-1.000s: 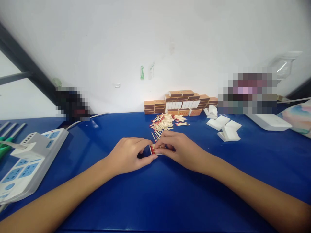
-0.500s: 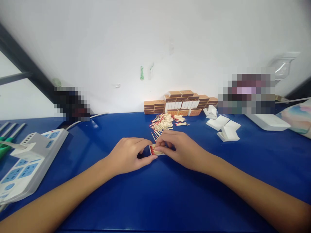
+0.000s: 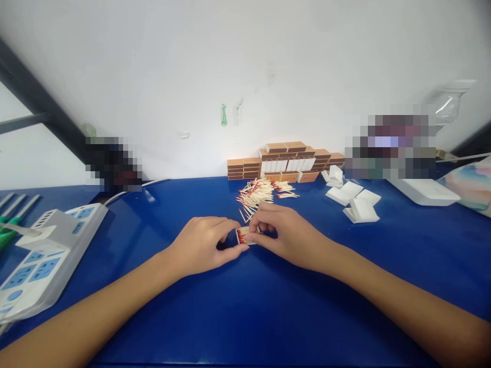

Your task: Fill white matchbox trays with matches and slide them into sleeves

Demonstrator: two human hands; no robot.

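Observation:
A small white matchbox tray point(image 3: 240, 241) with red-headed matches lying in it rests on the blue table. My left hand point(image 3: 205, 245) grips the tray's left end, thumb at the near edge and fingers at the far edge. Over the tray's right part, my right hand point(image 3: 282, 232) is closed in a pinch, its fingertips down at the matches; whatever lies between them is hidden. Just beyond the hands spreads a loose heap of matches point(image 3: 256, 193), with a smaller bunch of matches point(image 3: 287, 190) to its right.
Closed matchboxes point(image 3: 287, 153) stand stacked against the wall. Several white empty trays point(image 3: 360, 210) lie at the right, near a white flat box point(image 3: 425, 193). A power strip point(image 3: 63, 266) and green-handled tools point(image 3: 9, 225) are on the left.
My right hand's fingertips have shifted slightly right along the tray, uncovering a little more of the matches. My left hand and the tray stay in place.

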